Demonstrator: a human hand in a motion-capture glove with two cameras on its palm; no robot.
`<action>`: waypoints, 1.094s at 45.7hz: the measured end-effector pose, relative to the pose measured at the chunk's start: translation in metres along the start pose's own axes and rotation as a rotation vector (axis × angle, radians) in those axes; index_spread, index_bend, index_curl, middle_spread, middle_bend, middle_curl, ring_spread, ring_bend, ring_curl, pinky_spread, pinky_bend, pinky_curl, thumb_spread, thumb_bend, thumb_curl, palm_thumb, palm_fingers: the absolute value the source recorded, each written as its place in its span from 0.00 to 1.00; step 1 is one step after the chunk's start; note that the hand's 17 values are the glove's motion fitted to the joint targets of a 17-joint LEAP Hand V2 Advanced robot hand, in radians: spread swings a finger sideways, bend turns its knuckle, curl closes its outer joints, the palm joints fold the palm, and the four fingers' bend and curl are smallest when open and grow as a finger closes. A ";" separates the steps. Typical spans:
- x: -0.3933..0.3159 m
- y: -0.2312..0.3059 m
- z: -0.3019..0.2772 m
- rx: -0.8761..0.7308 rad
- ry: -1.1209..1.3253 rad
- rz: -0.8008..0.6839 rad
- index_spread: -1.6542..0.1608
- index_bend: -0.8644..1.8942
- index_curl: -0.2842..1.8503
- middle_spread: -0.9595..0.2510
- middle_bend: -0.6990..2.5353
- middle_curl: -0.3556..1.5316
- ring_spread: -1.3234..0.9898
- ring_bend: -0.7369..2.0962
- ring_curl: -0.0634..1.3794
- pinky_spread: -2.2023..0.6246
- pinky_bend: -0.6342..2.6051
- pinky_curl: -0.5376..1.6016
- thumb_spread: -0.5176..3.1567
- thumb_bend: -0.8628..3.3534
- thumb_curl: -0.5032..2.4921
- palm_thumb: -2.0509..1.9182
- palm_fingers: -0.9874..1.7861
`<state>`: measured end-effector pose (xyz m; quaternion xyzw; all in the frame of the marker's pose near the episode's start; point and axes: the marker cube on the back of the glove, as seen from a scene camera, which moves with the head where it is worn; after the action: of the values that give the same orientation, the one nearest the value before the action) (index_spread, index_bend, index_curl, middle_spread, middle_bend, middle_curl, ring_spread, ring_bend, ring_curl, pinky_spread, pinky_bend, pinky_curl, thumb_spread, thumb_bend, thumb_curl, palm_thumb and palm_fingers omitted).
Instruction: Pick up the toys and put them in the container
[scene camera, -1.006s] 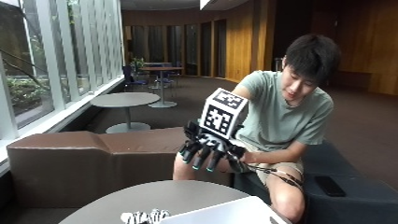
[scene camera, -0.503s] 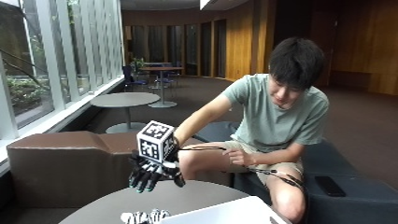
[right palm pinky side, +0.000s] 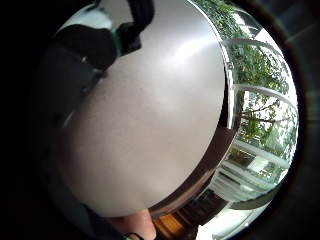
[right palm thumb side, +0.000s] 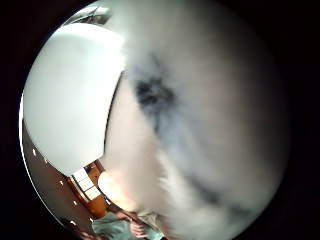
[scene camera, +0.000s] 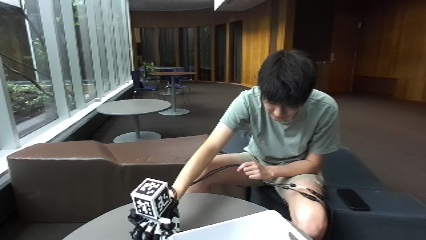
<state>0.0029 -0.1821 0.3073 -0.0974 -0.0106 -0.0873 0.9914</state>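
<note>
Down on the round table, the gloved right hand covers one fuzzy white toy with dark marks; whether its fingers grip it cannot be told. One white container sits just beside.

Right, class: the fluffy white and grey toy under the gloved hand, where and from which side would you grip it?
Probably round its soft body, from above: the toy lies close under the right hand on the table, beside the white container; its exact shape is unclear.
</note>
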 end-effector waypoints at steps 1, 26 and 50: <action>0.002 0.001 0.000 0.008 0.000 0.007 0.76 0.59 0.33 0.66 0.33 0.37 0.53 0.30 0.17 0.78 0.41 0.40 0.48 0.23 0.28 0.57 0.46; 0.020 0.119 -0.030 0.086 0.042 0.176 0.74 0.67 0.45 0.57 0.53 0.55 0.41 0.63 0.42 0.70 0.46 0.46 0.36 0.23 0.37 0.64 0.75; -0.094 0.137 -0.309 0.414 0.193 0.029 0.75 0.71 0.55 0.60 0.58 0.62 0.40 0.68 0.51 0.69 0.51 0.53 0.31 0.21 0.43 0.65 0.68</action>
<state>-0.0644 -0.0940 -0.0260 0.1168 0.0681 -0.0781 0.9877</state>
